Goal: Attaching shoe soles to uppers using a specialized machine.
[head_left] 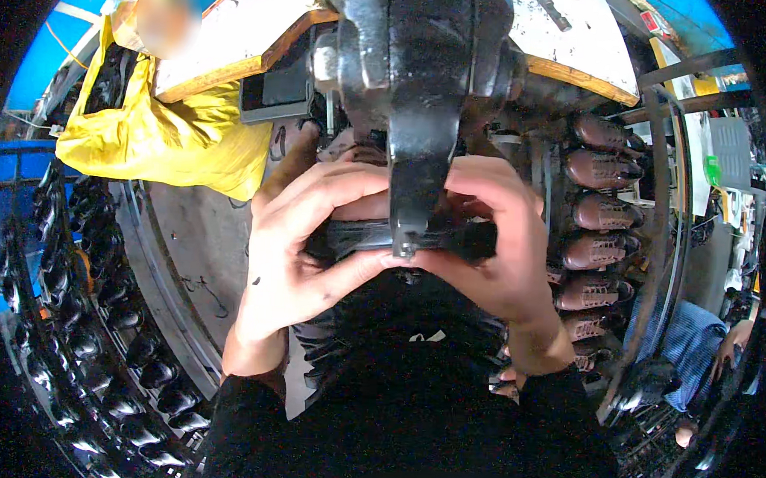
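Note:
A black metal machine arm [419, 147] comes down from the top middle and narrows to a small tip between my hands. Under it is a brown and black piece [353, 235], apparently a shoe, mostly hidden by the arm and my fingers. My left hand [301, 244] curls round its left side, thumb stretched toward the arm's tip. On the other side my right hand [502, 244] grips it the same way. Both thumbs press on the near edge, almost meeting just below the tip.
Brown lace-up shoes [605, 213] line a rack on the right. Racks of glossy black shoes [125, 364] stand on the left. A yellow bag [165, 144] hangs by the white, wood-edged table [571, 42]. At far right, another person's hand [731, 344] is near blue cloth [681, 350].

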{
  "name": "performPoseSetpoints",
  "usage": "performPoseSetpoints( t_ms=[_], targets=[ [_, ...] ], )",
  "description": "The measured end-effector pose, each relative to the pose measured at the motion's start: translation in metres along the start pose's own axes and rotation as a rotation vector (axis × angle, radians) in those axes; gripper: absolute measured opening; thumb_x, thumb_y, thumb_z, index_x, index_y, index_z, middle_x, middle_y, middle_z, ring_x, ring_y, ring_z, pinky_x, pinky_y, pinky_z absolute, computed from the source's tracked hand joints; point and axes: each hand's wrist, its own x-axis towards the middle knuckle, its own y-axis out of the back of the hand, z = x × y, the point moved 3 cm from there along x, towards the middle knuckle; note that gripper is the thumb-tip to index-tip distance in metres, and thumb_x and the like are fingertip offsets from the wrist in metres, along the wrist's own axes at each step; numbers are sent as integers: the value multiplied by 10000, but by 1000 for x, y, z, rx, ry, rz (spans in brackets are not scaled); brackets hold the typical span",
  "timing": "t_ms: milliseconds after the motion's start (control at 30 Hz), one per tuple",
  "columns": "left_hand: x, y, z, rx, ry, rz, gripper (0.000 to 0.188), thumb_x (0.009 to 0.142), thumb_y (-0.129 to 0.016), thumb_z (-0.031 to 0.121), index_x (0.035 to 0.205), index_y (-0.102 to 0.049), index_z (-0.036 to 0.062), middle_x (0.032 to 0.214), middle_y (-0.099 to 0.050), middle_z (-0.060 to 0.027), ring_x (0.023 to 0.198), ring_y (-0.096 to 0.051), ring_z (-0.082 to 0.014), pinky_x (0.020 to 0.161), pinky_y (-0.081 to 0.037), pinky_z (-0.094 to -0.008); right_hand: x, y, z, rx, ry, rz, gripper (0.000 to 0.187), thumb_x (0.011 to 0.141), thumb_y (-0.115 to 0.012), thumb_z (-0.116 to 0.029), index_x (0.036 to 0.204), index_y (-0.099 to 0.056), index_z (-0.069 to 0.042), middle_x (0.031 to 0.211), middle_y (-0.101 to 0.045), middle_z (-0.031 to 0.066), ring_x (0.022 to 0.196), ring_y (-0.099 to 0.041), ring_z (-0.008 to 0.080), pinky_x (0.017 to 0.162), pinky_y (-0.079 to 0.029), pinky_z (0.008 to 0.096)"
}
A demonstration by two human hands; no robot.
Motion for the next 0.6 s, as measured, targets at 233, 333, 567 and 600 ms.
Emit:
performPoseSetpoints(
  t_ms=[233,333,567,600],
  targets=[
    [-15,-29,-25,-523,89,157,562,683,-880,138,1164,-641,-27,1152,-664,-153,1109,-629,-269,1061,-408,-427,-58,-39,123,203,-101,-25,1236,518,-968,-260,1510,-253,-84,1527,-300,139,1323,-433,296,1103,-375,419],
    [-17,-40,-33,-686,45,144,581,717,-862,78,1216,-585,-33,1173,-633,-126,1105,-611,-206,999,-453,-359,-71,-71,155,556,-306,-102,1350,536,-912,-1,1566,-46,-100,1585,-248,115,1456,-275,267,1165,-293,423],
    [-24,-60,-40,-914,38,225,587,755,-840,65,1240,-519,-14,1154,-635,-97,1032,-621,-159,899,-484,-288,-86,-12,164,532,-324,-45,1189,535,-814,119,1548,-240,-123,1539,-360,85,1406,-376,247,1138,-349,413],
    [-23,-69,-40,-987,44,236,589,766,-834,74,1249,-511,-16,1163,-637,-105,1033,-624,-163,899,-488,-292,-91,8,166,525,-326,-33,1189,535,-814,119,1548,-240,-123,1539,-360,85,1406,-376,247,1138,-349,413]
  ],
)
